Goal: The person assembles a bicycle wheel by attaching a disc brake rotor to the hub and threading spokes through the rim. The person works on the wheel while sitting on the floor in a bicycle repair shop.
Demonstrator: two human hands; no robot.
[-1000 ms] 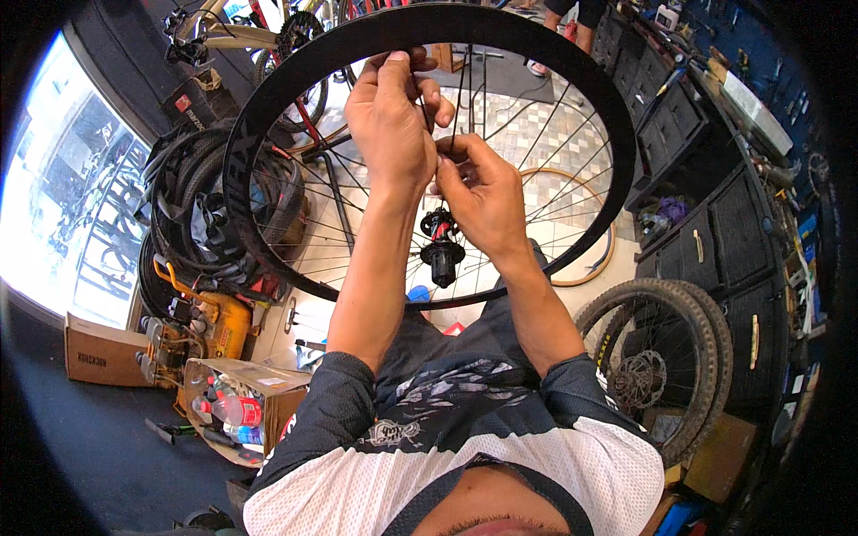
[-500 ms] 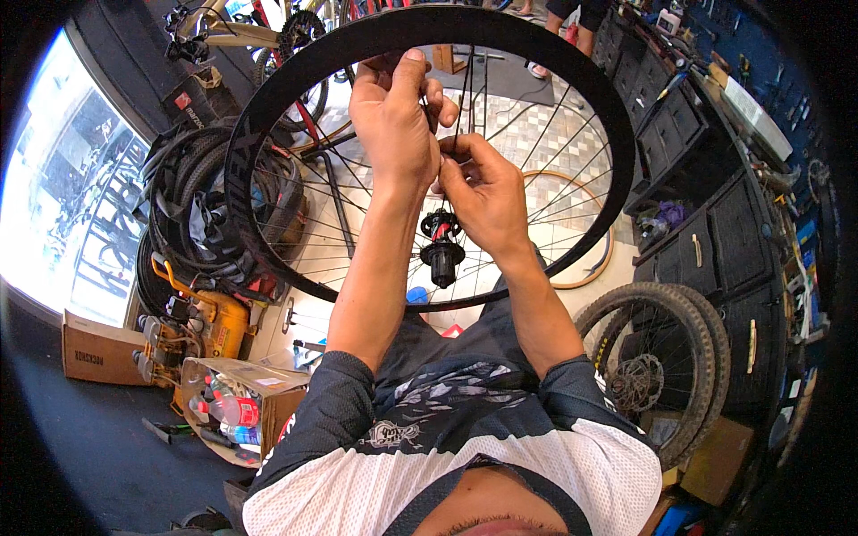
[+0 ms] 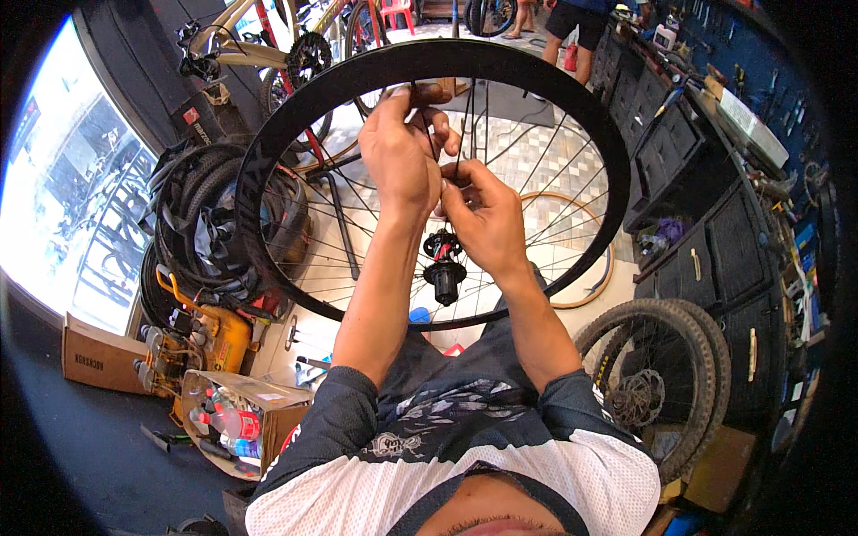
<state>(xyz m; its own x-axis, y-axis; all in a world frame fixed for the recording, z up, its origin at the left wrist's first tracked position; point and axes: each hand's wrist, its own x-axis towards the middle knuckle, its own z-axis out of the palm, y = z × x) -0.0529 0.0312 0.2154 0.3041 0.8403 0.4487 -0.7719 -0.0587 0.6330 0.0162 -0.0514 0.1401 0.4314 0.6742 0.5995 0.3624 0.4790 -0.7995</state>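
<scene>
A black deep-rimmed bicycle wheel (image 3: 581,103) stands in front of me, with thin black spokes running to its hub (image 3: 443,270). My left hand (image 3: 402,161) is inside the rim near its top, fingers curled about the spokes there. Just below and to the right, my right hand (image 3: 485,214) pinches a spoke between thumb and forefinger, above the hub. The two hands almost touch. Parts of the left fingertips are hidden behind the hand and the spokes.
Old tyres (image 3: 197,188) are piled on the left, beside a yellow compressor (image 3: 228,338) and a cardboard box (image 3: 281,415) of bottles. Muddy wheels (image 3: 706,357) lean against black drawers (image 3: 688,259) on the right. Bicycles (image 3: 259,45) and a person (image 3: 576,36) are beyond the wheel.
The wheel and both hands appear lower in the picture, and more of the background shows above the rim. Both hands keep much the same hold on the spokes.
</scene>
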